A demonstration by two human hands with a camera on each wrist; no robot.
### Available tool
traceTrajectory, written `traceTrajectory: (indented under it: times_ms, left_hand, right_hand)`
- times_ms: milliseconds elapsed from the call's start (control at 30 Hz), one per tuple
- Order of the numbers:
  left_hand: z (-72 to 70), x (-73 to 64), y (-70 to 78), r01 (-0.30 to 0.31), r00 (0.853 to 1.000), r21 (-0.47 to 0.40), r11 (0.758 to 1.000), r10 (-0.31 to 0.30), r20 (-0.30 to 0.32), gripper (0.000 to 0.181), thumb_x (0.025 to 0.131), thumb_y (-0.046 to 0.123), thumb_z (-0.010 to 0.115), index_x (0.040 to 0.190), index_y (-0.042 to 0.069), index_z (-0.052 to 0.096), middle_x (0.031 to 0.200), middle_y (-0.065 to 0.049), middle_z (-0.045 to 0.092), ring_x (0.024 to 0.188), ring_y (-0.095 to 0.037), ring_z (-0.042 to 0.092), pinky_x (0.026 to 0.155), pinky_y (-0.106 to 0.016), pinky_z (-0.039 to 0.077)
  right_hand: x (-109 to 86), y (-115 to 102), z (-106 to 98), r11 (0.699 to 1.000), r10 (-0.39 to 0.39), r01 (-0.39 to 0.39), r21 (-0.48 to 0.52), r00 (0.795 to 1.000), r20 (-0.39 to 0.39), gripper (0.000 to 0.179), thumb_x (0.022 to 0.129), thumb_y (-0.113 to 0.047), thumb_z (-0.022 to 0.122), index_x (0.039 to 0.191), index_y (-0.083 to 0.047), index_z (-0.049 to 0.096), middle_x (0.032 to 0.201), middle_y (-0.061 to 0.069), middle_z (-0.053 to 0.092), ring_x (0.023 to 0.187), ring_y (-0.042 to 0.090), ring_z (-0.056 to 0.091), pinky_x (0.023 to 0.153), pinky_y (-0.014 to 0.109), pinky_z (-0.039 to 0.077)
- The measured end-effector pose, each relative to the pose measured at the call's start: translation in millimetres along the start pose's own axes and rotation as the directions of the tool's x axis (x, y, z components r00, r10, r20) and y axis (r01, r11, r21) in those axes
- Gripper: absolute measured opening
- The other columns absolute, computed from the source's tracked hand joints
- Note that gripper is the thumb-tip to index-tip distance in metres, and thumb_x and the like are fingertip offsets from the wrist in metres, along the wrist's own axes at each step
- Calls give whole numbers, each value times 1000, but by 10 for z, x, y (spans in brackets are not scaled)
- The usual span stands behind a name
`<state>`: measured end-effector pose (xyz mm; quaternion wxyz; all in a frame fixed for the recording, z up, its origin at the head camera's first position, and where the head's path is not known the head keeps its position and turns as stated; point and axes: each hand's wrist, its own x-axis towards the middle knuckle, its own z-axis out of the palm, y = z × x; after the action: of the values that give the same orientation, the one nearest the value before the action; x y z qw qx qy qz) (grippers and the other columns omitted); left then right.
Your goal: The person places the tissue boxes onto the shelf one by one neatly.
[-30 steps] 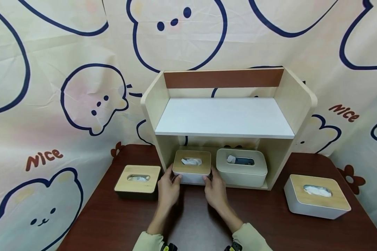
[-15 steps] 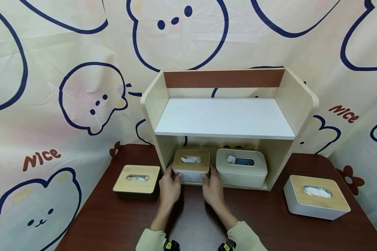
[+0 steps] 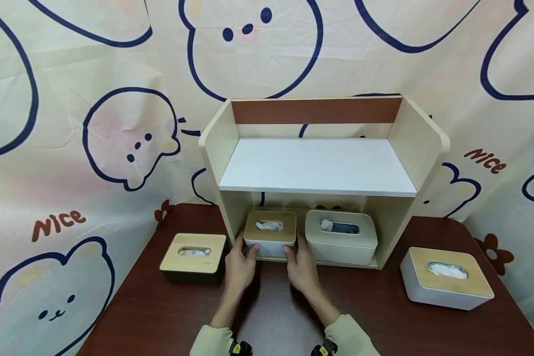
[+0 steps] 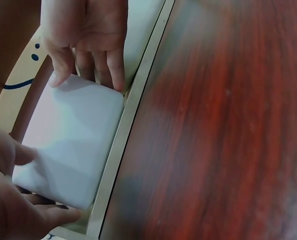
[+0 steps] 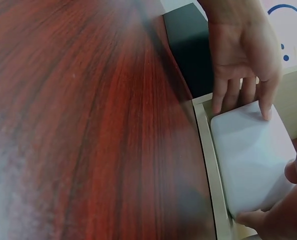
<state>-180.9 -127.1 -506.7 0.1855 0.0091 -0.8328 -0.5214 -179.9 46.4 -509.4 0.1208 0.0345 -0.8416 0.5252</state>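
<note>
A white tissue box [image 3: 269,249] with a wooden lid stands at the left of the shelf unit's lower compartment, a tissue showing in its slot. My left hand [image 3: 240,267] holds its left side, thumb against the front face and fingers along the side. On the opposite side, my right hand [image 3: 301,269] grips it the same way, between this box and a pale grey-green tissue box [image 3: 342,247]. In the left wrist view, the white front [image 4: 73,140] sits just behind the shelf's front edge [image 4: 121,150]. The right wrist view shows both thumbs on that front [image 5: 248,155].
The cream shelf unit [image 3: 422,148] has a white upper board [image 3: 318,165]. A black tissue box with a wooden lid [image 3: 193,254] stands close left of my left hand. Another white, wood-lidded tissue box [image 3: 447,279] is at the right on the dark wooden table [image 3: 360,301].
Between my hands, the white tissue box has shifted slightly left, and my right hand has moved slightly left with it. The other boxes stay where they were.
</note>
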Motion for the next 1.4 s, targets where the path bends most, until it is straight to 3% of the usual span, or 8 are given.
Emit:
traceTrajectory:
  times_ms: [167,233,333,467,633,833,1067,1400]
  left_hand:
    - [-46,-49,-66,-36,999,46,998,35,25,65,105,35,71,158,3,51,145,-26,66,128,-42,69,96,-54,61]
    - [-78,-66,-42,-5,999,44,999,2,54,69,105,37,71,160,3,48,149,-24,64,132,-40,67,99,-54,60]
    - [-132,-96,50,53,994,33,998,-56,97,70,105,29,71,163,2,43,157,-22,58,140,-42,60,105,-59,57]
    - [-192,-147,78,58,990,53,997,-64,129,70,106,24,70,164,0,40,159,-23,55,144,-42,57,107,-58,57]
    - [-270,-241,86,61,983,42,997,-68,171,71,107,26,68,164,-3,37,160,-28,52,145,-45,55,111,-57,55]
    - [-384,-410,80,89,977,33,995,-94,193,69,107,26,69,164,0,40,160,-27,52,145,-45,55,115,-56,52]
    - [-549,-568,91,61,975,52,997,-70,212,72,106,33,70,163,2,41,162,-22,52,143,-42,58,112,-56,53]
    - [-954,-682,93,108,973,132,985,-132,189,71,105,29,72,164,3,42,164,-21,51,144,-42,58,112,-53,54]
  right_hand:
    - [-50,27,-55,1000,20,-21,12,999,43,63,108,-13,63,162,8,37,152,34,56,140,47,57,115,60,49]
    - [-79,34,-81,1000,19,-19,1,998,57,64,108,-13,64,162,7,37,135,31,65,122,42,66,104,54,55]
    - [-128,45,-107,1000,9,-10,11,997,77,65,108,-13,65,163,6,36,129,28,68,113,35,68,96,48,57]
    - [-204,51,-129,996,5,-13,84,995,104,64,108,-9,62,162,11,33,155,36,52,139,45,59,110,56,55]
    - [-315,23,-173,993,23,-39,112,991,134,64,110,-10,60,163,11,31,164,36,40,149,49,47,116,60,49]
    - [-477,-18,-216,996,35,-48,82,987,154,63,109,-12,63,162,8,35,164,32,44,149,48,49,115,58,50]
    - [-612,-64,-226,996,52,-64,66,984,171,61,108,-17,65,159,7,42,161,29,50,148,46,52,114,55,51]
    - [-707,-181,-115,990,-27,-3,138,976,218,60,105,-19,71,155,6,49,157,28,55,146,46,54,114,56,50]
